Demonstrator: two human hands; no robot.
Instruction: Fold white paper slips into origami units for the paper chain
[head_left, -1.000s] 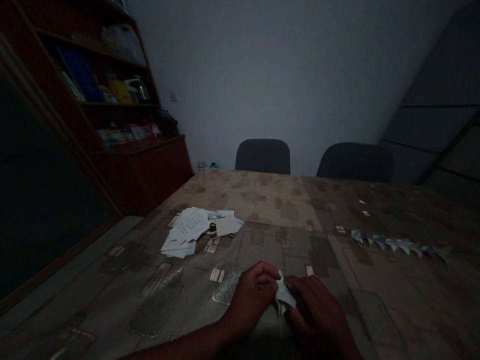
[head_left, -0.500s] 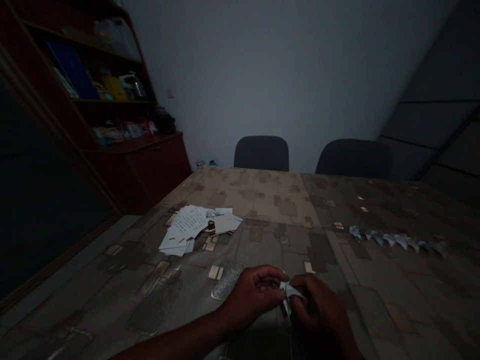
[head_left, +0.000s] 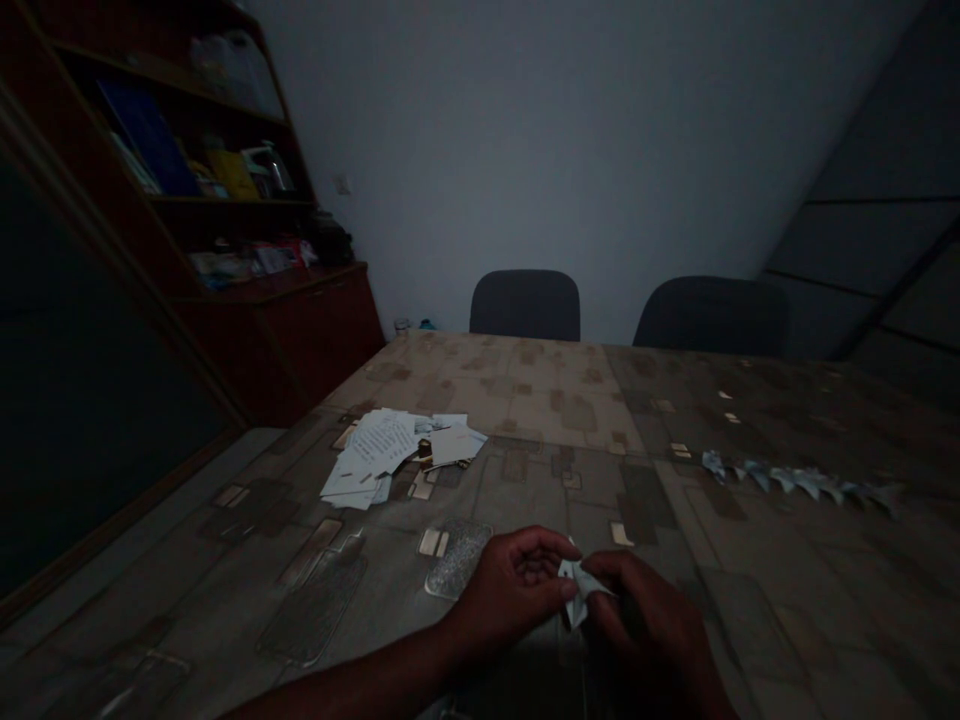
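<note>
Between my two hands is a small folded piece of white paper [head_left: 576,596], with pointed flaps sticking out. My left hand [head_left: 517,585] pinches its left side between thumb and index finger, the other fingers curled. My right hand [head_left: 649,610] grips the right side, partly hiding it. Farther left on the table lies a loose pile of paper pieces [head_left: 382,445], some with printed text. To the right, a row of several small folded paper pieces [head_left: 802,482] stretches across the tablecloth.
A patterned tablecloth [head_left: 517,380] covers the table. Two dark chairs [head_left: 525,303] stand at its far side by the wall. At the left rises a reddish-brown cabinet [head_left: 322,330] with filled shelves. A small cup-like object [head_left: 401,327] shows at the far left table corner.
The folded paper has turned slightly between my fingers, and its lower flap now shows broader and lighter. Both hands stay in nearly the same place.
</note>
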